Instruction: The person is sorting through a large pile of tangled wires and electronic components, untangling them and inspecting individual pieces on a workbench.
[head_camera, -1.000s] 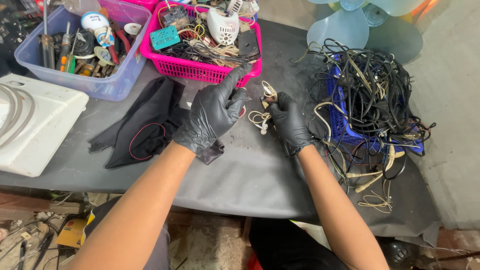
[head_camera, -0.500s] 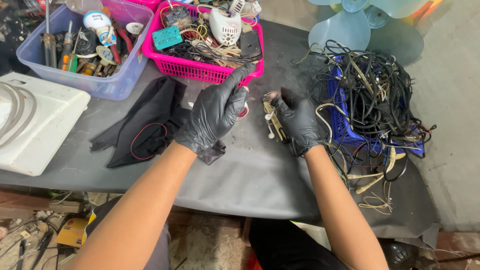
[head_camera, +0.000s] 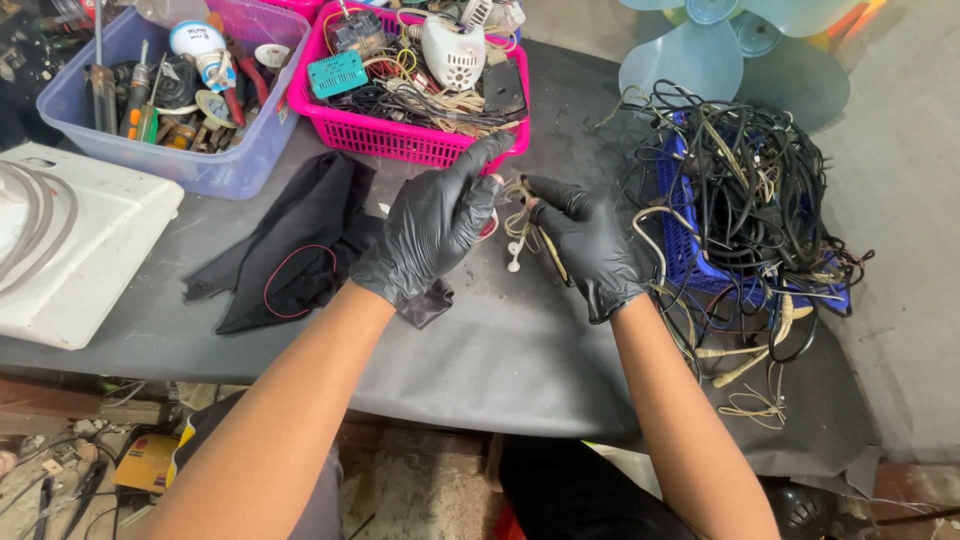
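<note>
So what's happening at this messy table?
A person in black gloves is working over a dark table. The left hand and right hand hold a small tangle of pale earphone wire between them. A pink basket of parts sits just behind, a blue basket heaped with black cables to the right, and a black cloth to the left.

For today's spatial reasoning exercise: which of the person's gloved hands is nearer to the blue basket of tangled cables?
Right. The right hand is just beside the blue basket, almost at its near edge. The left hand is further away, near the pink basket.
</note>
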